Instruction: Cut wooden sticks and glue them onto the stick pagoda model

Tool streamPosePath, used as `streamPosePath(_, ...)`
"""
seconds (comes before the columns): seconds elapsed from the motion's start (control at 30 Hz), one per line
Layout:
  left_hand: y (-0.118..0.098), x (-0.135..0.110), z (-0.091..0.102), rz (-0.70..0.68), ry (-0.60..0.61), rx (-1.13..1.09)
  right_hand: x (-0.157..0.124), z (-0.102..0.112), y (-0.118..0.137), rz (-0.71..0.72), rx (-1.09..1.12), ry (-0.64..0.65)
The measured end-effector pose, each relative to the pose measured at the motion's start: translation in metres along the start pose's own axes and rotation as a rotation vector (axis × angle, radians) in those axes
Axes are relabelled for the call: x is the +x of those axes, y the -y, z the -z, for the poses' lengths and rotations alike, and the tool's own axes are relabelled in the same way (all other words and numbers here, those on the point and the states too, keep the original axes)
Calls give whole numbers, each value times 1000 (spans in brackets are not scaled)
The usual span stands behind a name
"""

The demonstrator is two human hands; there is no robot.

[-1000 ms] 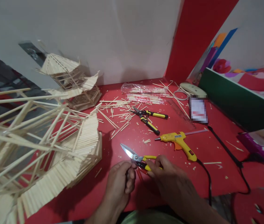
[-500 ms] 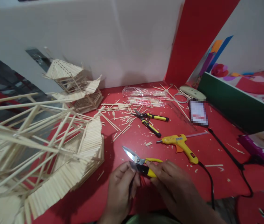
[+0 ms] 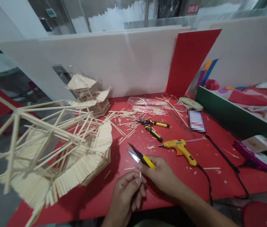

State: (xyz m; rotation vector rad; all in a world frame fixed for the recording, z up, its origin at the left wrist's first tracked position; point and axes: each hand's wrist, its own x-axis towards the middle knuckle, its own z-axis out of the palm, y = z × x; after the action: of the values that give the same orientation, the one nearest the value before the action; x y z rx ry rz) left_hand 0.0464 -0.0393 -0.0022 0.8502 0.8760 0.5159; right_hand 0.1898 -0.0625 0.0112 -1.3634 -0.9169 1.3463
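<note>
My right hand is closed around yellow-handled pruning shears, whose blades point up and left and stand apart. Pinched in the fingertips of my left hand is a short wooden stick, close below the shears. The two hands nearly meet at the front of the red table. A large frame of wooden sticks, with a skirt of sticks laid side by side, fills the left side. On the tabletop, a cut stick piece lies just beyond my left hand.
Black-and-yellow pliers lie beyond my hands. To their right are a yellow glue gun with a cord and a phone. Bagged sticks lie at the back, beside a stick pagoda. A green-sided box borders the right.
The view has tilted up. My right hand has turned the shears and their blades have spread. A short stick now shows upright in my left fingertips, and the left hand is apart from the shears.
</note>
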Motion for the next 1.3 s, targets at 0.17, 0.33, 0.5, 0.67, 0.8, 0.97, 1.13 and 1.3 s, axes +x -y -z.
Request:
streamPosePath(0.17,4,-6,1,-13,-19,14,2,-8,-8,22,-25,9)
streamPosePath(0.33,5,-11,4,-43,-83,-35,-12,3,-9,179,-309,-101)
streamPosePath(0.5,1,-12,10,-149,-151,61,-41,21,-13,588,-915,-167)
streamPosePath(0.67,-2,-16,11,-253,-156,236,-52,29,-16,673,-1070,-124)
streamPosePath(0.8,-1,-19,10,-321,-143,340,-50,31,-14,695,-1084,-122)
streamPosePath(0.97,1,-21,13,-488,-188,487,-47,32,-15,773,-1099,-169)
streamPosePath(1.13,-1,-25,15,-554,-188,517,-45,31,-19,859,-1155,-240)
streamPosePath(1.3,-2,-27,20,-589,-146,531,-45,29,-13,944,-1153,-281)
